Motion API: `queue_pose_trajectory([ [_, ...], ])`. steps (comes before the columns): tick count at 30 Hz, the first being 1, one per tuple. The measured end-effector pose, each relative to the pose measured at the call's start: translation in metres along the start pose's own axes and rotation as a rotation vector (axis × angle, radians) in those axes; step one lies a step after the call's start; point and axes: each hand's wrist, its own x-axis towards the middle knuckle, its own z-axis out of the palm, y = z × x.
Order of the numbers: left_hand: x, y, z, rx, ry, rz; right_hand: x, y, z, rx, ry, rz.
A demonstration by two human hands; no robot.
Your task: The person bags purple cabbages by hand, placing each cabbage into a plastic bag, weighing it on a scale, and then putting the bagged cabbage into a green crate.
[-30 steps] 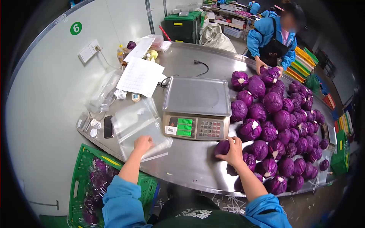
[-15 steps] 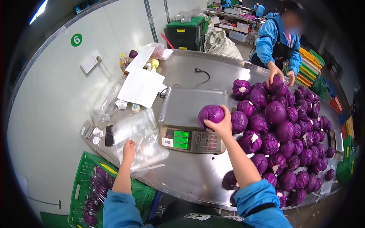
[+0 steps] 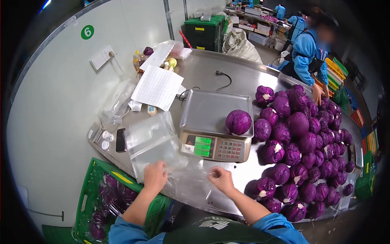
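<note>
One purple cabbage rests on the right front part of the scale's metal pan, above a lit green display. Below the scale, my left hand is closed on the clear plastic bag at its left part. The bag's other edge is pinched by my right hand, its thumb and finger together. More clear bags lie flat on the steel table, left of the scale. Many purple cabbages are heaped to the right.
A green crate with bagged cabbages stands at the lower left. Papers, a phone and a black cable lie on the table. Across the heap, a co-worker in blue sleeves reaches toward the cabbages.
My right hand has let go of the cabbage, now on the scale, and moved down to the bag. My left hand has drawn the bag right. The co-worker's hands moved right along the heap.
</note>
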Motion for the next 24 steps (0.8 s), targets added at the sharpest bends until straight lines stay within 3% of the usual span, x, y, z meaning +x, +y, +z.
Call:
queue_pose_trajectory([
  [2,-0.006,0.043,-0.030,0.050,0.392,0.407,-0.001,0.001,-0.010,0.333,0.085,0.210],
  [4,-0.022,0.110,-0.032,-0.267,0.206,0.662,-0.005,-0.052,-0.030,0.487,0.147,0.017],
  [6,-0.011,0.126,0.003,-0.214,-0.391,0.482,0.001,-0.086,-0.073,0.122,0.331,-0.602],
  [7,-0.006,0.129,0.021,-0.221,-0.398,0.476,0.016,-0.112,-0.095,-0.127,0.400,-0.792],
  [8,-0.003,0.128,0.037,-0.220,-0.600,0.662,0.025,-0.128,-0.110,-0.378,0.473,-0.975],
  [9,0.000,0.128,0.044,-0.217,-0.799,0.853,0.023,-0.129,-0.115,0.143,0.256,-0.625],
  [10,0.005,0.127,0.036,-0.218,-0.803,0.859,0.023,-0.128,-0.123,0.634,0.029,-0.248],
  [11,0.012,0.125,0.020,-0.700,-0.837,0.712,0.025,-0.083,-0.157,0.717,-0.540,-0.032],
  [12,0.018,0.120,0.009,-1.171,-0.845,0.530,0.022,-0.082,-0.168,0.621,-0.896,0.317],
  [13,0.030,0.110,0.011,-1.630,-0.732,0.260,0.014,-0.058,-0.155,0.496,-1.105,0.236],
  [14,0.046,0.101,0.016,-2.054,-0.583,-0.053,0.003,-0.041,-0.140,0.384,-1.188,0.243],
  [15,0.056,0.097,0.023,-2.046,-0.613,-0.046,-0.005,-0.050,-0.125,0.255,-1.178,0.199],
  [16,0.066,0.096,0.031,-2.330,-0.796,-0.046,-0.010,-0.061,-0.117,0.258,-0.986,0.262],
  [17,0.073,0.096,0.037,-2.606,-0.995,-0.058,-0.002,-0.041,-0.117,0.461,-0.724,0.151],
  [18,0.074,0.097,0.042,-2.591,-1.046,-0.067,0.005,-0.020,-0.120,0.648,-0.451,0.037],
  [20,0.075,0.103,0.047,-1.862,-1.017,-0.153,0.039,-0.054,-0.147,1.331,0.075,0.009],
  [21,0.083,0.110,0.038,-1.511,-1.219,0.052,0.042,-0.050,-0.146,1.305,0.054,0.245],
  [22,0.095,0.126,0.015,-1.308,-1.233,0.335,0.047,-0.038,-0.145,1.277,0.029,0.477],
  [23,0.113,0.123,0.013,-1.409,-1.082,0.320,0.046,-0.005,-0.139,1.717,-0.437,0.532],
  [24,0.133,0.117,0.010,-1.505,-0.929,0.304,0.042,-0.029,-0.129,1.122,-0.119,0.870],
])
